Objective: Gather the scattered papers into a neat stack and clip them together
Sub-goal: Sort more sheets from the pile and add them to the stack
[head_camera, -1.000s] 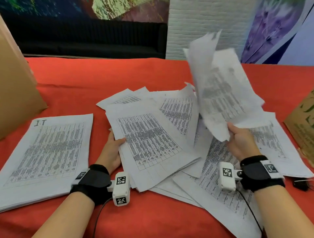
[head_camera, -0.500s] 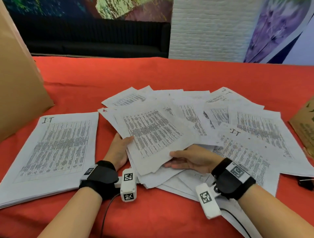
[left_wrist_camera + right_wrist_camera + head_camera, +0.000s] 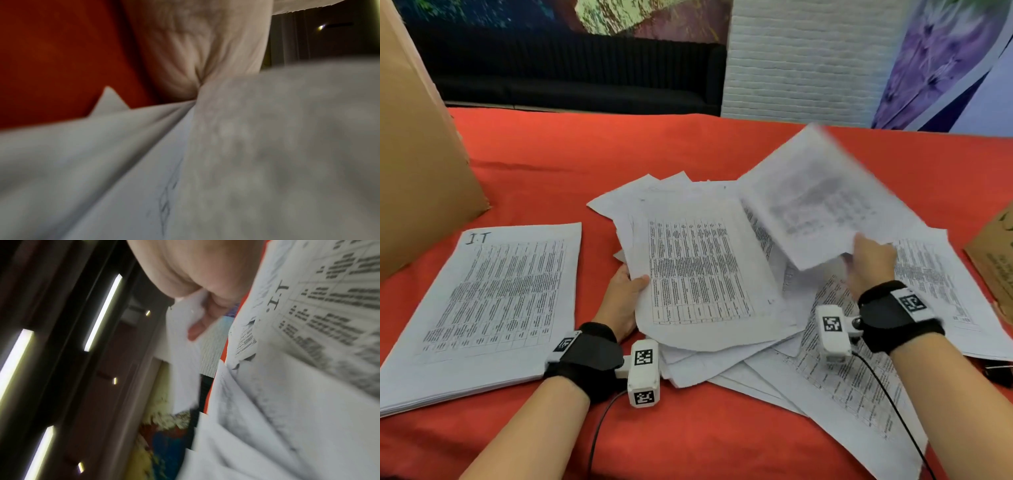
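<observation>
Printed sheets lie scattered over the red tablecloth point(image 3: 688, 428) in the middle and right of the head view. My left hand point(image 3: 625, 296) grips the left edge of a gathered bundle of papers point(image 3: 698, 274), thumb on top. My right hand point(image 3: 869, 263) pinches the lower corner of a blurred lifted sheet point(image 3: 815, 202), raised above the pile. In the right wrist view my fingers point(image 3: 197, 327) curl round that sheet point(image 3: 183, 353). The left wrist view shows my palm point(image 3: 195, 48) against the papers point(image 3: 267, 154). A neat stack of papers point(image 3: 489, 298) marked "I.T" lies at the left.
A big cardboard box point(image 3: 417, 154) stands at the far left, and another cardboard box point(image 3: 993, 267) at the right edge. Something small and black point(image 3: 1000, 373) lies by my right forearm, half under the sheets. Loose sheets point(image 3: 859, 394) reach the table's front right.
My right hand came off the bundle, went right and lifted another sheet into the air. My left hand still holds the bundle, which has turned straighter.
</observation>
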A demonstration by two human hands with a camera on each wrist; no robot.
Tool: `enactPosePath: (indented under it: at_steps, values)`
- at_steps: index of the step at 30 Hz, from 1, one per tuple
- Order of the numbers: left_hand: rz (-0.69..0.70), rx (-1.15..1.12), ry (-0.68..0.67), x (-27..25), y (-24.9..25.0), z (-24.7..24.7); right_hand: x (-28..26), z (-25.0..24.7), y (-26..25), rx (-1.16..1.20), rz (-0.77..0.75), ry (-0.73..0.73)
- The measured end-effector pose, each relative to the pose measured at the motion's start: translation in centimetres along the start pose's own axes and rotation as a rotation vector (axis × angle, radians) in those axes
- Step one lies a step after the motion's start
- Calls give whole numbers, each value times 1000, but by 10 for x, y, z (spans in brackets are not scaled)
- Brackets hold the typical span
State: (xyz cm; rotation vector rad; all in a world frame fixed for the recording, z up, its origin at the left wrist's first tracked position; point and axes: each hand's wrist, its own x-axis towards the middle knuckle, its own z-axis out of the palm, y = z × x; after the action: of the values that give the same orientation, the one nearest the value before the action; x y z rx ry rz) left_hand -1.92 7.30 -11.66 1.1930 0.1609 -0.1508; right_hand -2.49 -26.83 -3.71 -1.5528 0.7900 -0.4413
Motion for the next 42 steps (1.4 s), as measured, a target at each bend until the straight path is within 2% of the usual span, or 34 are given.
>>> enactPosePath:
  at_steps: [1, 2, 3, 5, 8, 12, 14, 16, 18, 19, 21, 24, 26, 29, 31, 34, 36, 39, 42]
  values:
    - [-10, 3, -2, 0, 0, 0, -3, -3, -6, 290, 78, -35]
    - [-19, -1, -5, 0, 1, 1, -3, -6, -10, 426, 30, -135]
    - [-23, 0, -8, 1, 0, 2, -6, -7, -11, 497, 38, -122]
    - [-26, 3, 2, 0, 1, 4, -14, -2, -10, 542, 52, -217]
    - [-8, -9, -3, -3, 3, 7, -33, 11, -2, 324, 81, -362]
    - [-34, -32, -6, -3, 9, 12, -65, 29, 10, 170, 215, -551]
    - [-40, -45, -38, -7, 14, 18, -85, 37, 20, 45, 202, -670]
    - [-21, -14, 50, -9, 17, 23, -98, 40, 27, 5, 208, -802]
    - [5, 92, 155, -9, 16, 22, -104, 36, 24, -175, 205, -968]
    - [8, 134, 152, -9, 15, 23, -104, 30, 19, -250, 208, -1035]
    - [30, 183, 86, -12, 18, 25, -90, 21, 10, -338, 163, -1010]
    - [126, 207, 33, -19, 34, 27, -58, 4, -1, -435, -37, -749]
    - [206, 213, 29, -20, 44, 28, -43, -2, -5, -408, -78, -674]
    - [382, 209, 81, -29, 63, 40, -45, 11, -15, -272, -43, -833]
    - [542, 227, 71, -36, 80, 52, -56, 27, -29, -208, -88, -907]
    - [743, 282, 57, -37, 112, 63, -70, 47, -61, -37, -372, -830]
    - [881, 361, 43, -36, 136, 71, -79, 50, -83, 79, -510, -759]
    - [1048, 417, 47, -32, 154, 75, -94, 52, -107, 103, -636, -740]
    - [1047, 411, 152, -25, 145, 71, -101, 55, -108, 86, -651, -772]
